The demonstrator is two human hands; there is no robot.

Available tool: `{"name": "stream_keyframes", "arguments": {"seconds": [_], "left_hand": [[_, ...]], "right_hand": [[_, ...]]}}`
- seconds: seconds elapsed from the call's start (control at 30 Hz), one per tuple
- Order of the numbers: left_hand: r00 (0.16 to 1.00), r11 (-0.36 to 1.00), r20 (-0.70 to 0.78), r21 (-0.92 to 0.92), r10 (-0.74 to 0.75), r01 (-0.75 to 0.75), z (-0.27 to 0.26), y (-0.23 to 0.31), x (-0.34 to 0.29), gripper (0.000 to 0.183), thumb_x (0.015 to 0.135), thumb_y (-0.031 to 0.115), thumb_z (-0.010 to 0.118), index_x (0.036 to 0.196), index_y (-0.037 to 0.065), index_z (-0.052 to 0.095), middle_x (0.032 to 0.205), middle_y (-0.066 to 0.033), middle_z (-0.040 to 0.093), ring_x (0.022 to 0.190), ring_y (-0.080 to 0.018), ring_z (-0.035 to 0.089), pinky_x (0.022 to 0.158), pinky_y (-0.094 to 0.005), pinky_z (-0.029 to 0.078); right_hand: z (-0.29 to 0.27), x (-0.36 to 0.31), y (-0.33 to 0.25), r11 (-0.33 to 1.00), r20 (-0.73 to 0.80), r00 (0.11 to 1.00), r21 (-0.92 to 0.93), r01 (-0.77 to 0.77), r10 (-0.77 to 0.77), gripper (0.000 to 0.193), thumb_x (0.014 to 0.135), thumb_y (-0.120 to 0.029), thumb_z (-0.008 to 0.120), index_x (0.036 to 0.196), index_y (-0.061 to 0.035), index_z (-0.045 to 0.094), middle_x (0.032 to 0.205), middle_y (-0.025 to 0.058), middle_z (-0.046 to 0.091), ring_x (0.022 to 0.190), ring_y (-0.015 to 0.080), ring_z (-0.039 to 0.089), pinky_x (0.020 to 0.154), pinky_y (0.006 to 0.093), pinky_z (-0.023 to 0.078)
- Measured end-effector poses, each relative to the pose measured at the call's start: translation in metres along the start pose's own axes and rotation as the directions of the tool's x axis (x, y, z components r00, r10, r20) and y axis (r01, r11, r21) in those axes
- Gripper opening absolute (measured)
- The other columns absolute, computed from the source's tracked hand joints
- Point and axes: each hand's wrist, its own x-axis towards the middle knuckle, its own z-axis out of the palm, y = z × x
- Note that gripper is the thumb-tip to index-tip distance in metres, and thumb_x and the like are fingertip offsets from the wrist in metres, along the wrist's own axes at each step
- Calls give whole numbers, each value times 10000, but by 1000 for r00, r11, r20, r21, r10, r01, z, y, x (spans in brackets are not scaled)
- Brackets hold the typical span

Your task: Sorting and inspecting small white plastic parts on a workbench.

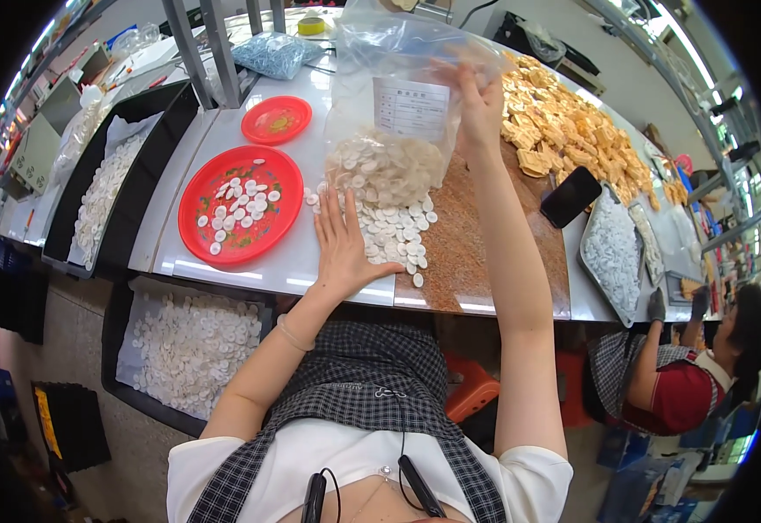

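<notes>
My right hand [482,109] grips the upper right edge of a clear plastic bag [450,87] and holds it up. A printed paper label shows on the bag, and many whitish round discs lie in its lower part. Below the bag, a pile of loose white discs [394,235] is spread over the table. My left hand [343,244] rests palm down at the left side of this pile, fingers stretched and thumb out along its near edge. To its left is a red plate [190,213] with several white discs on it.
A smaller red plate [263,122] lies behind. Black trays of white pieces stand at left [128,196] and below the table edge [123,383]. At right are a gold-coloured heap [563,122], a phone [571,197] and a tray of pale pieces [611,253]. A gloved co-worker [677,383] sits beyond.
</notes>
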Motion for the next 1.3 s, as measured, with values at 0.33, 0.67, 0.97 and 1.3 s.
{"name": "stream_keyframes", "arguments": {"seconds": [0.33, 0.67, 0.97, 1.3], "left_hand": [[992, 991, 102, -122, 69, -56, -8, -6, 9, 1412, 549, 556, 859, 1497, -32, -7, 1545, -286, 59, 1446, -452, 40, 1161, -554, 107], [990, 989, 79, -98, 119, -111, -5, 5, 2, 1368, 569, 589, 826, 1502, -20, 34, 1546, -275, 72, 1445, -457, 21, 1128, -626, 89], [973, 990, 187, -39, 138, -133, 13, 46, -21, 1341, 576, 636, 790, 1506, -17, 80, 1552, -281, 50, 1444, -474, -28, 1089, -684, 28], [998, 998, 41, -41, 56, -54, 14, 18, -1, 1394, 508, 590, 845, 1514, 3, 79, 1551, -289, 37, 1443, -475, -20, 1066, -714, 37]], "right_hand": [[-26, -58, -43, 994, -83, 992, -52, 92, -96, 119, 1001, -188, 521, 1046, -101, 453, 1121, 265, 647, 1044, 347, 649, 897, 372, 498], [-36, -74, -55, 863, 177, 982, -505, 32, 67, 422, 924, -232, 649, 1263, -37, 491, 1283, 164, 572, 1180, 264, 557, 1009, 374, 430], [-117, -97, 54, 805, -2, 851, -323, -498, 526, 589, 836, -287, 735, 1280, 27, 509, 1222, 111, 586, 1152, 209, 525, 995, 337, 388], [-60, -106, 36, 917, -73, 938, -195, -348, 340, 438, 929, -239, 640, 1286, -8, 532, 1239, 78, 594, 1137, 181, 541, 960, 318, 419]]}}
